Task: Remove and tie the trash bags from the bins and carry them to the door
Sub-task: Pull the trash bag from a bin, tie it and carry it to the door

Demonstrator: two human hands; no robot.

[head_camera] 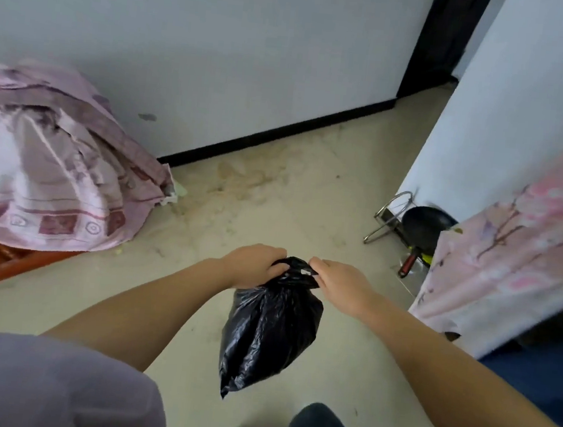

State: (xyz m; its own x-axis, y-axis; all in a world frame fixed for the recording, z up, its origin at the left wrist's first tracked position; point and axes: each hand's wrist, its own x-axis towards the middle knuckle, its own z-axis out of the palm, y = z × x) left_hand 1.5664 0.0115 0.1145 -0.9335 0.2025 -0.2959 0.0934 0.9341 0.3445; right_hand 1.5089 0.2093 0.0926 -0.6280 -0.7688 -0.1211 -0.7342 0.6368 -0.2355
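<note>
Both hands, left hand (254, 266) and right hand (342, 283), grip the gathered neck of the black trash bag (270, 329) hanging above the floor, apparently mid-tying; next, cinching the knot needs an outward pull

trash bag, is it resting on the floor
No, the black trash bag hangs in the air above the floor, held at its gathered top by the left hand and right hand.

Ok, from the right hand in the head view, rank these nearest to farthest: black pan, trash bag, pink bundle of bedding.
1. Trash bag: gripped at its neck by the right hand.
2. Black pan: on the floor, up and right, by the wall corner.
3. Pink bundle of bedding: far left, against the wall.
</note>
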